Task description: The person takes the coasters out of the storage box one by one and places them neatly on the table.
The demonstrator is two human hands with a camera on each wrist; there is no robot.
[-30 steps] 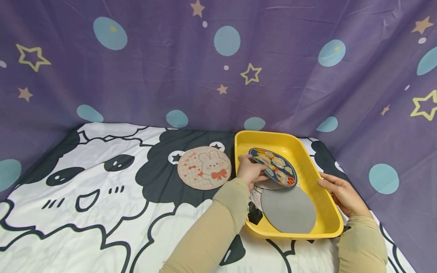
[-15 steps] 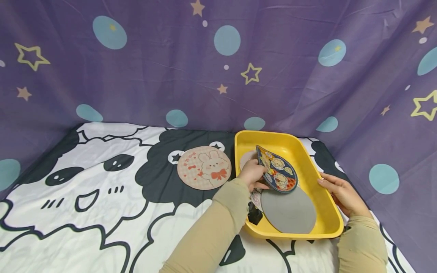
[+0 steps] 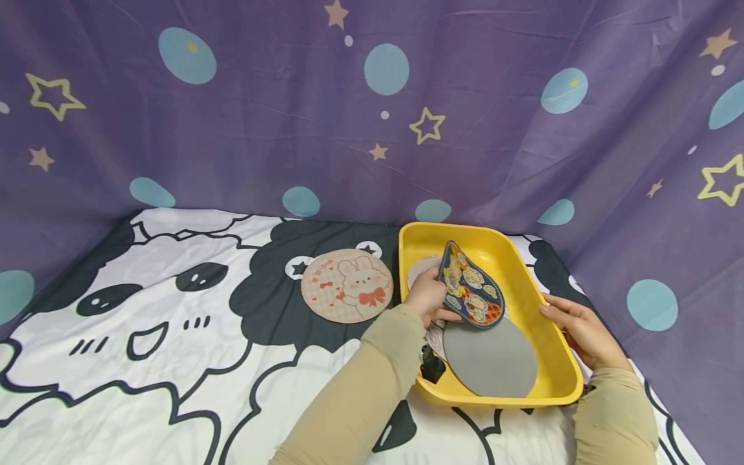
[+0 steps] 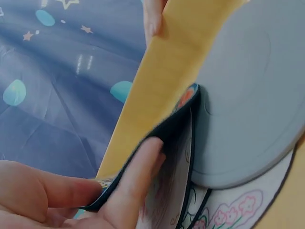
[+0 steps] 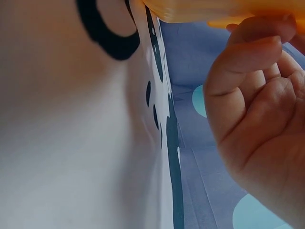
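Note:
In the head view my left hand pinches the left edge of a round mouse pad with a dark blue border and food drawings. The pad is bent upward, its far end raised to a point. The left wrist view shows its dark underside between thumb and fingers. Under it in the yellow tray lie a plain grey disc and a pale disc, partly covered. A flower-printed pad shows below the grey disc. My right hand grips the tray's right rim, fingers against its outer wall.
Left of the tray, a round pink mouse pad with a bunny print lies flat on the cartoon-sheep cloth. A dark object shows beside my left wrist at the tray's front left. Behind hangs a purple curtain.
My left hand has shifted slightly right and bent the blue-bordered pad upward from lying flatter, uncovering the pale disc behind it. The right hand and tray have stayed in place.

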